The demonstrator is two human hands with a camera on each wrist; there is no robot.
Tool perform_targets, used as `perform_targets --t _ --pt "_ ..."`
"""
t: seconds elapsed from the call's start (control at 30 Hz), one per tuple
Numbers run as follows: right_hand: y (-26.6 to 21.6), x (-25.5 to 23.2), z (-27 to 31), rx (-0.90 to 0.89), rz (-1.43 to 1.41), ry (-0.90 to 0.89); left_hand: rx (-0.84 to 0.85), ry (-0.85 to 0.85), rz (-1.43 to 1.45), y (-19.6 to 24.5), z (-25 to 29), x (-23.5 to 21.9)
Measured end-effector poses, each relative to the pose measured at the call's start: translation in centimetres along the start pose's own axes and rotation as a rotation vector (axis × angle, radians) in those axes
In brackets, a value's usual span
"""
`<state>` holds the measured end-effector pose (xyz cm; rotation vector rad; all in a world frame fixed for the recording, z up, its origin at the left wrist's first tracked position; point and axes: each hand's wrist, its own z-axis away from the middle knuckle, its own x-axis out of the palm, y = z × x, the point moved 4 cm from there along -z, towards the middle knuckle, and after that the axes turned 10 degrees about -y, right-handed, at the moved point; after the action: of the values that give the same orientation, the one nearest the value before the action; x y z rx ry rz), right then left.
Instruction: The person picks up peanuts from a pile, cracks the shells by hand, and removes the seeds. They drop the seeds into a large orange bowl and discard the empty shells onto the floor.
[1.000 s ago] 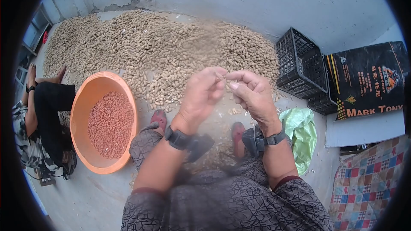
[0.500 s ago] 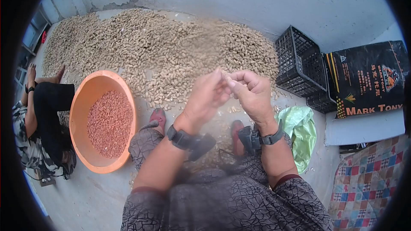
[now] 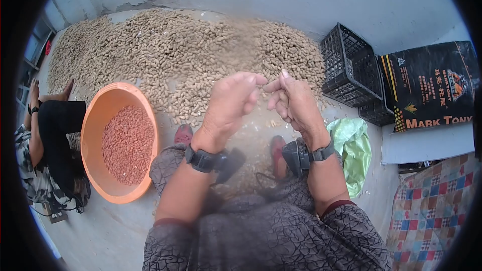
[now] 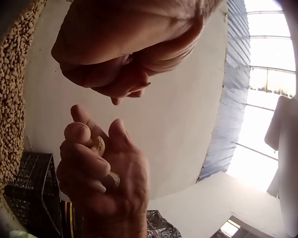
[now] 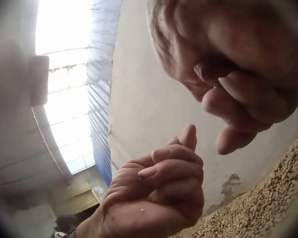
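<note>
Centrally, the left hand point(image 3: 228, 103) and right hand point(image 3: 295, 103) are raised together, fingertips near. Right fingers curl round peanut shells point(image 4: 98, 146); left fingers curl, contents indeterminate. The peanut pile point(image 3: 165, 55) fills the upper frame; orange basin point(image 3: 95, 120) at left; black crate point(image 3: 351, 68) at right.

We count two hands, the left hand point(image 3: 232, 101) and the right hand point(image 3: 293, 103), and one orange basin point(image 3: 95, 120) of shelled kernels. There are two black crates point(image 3: 349, 68), one printed black sack point(image 3: 432, 88) and one green bag point(image 3: 354, 153). The unshelled peanuts point(image 3: 165, 55) on the floor are too many to count.
</note>
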<state>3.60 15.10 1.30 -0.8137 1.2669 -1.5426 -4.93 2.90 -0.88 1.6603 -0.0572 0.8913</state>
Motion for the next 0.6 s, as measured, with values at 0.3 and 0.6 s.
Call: perform_targets --t 0.3,0.6 --pt "1.0 1.5 -0.2 0.077 -0.228 -0.094 -0.029 -0.142 -0.474 -1.1 0.2 2.8" --pt "1.3 2.2 -0.2 0.074 -0.240 -0.088 -0.191 -0.057 -0.317 -1.9 -0.1 2.1"
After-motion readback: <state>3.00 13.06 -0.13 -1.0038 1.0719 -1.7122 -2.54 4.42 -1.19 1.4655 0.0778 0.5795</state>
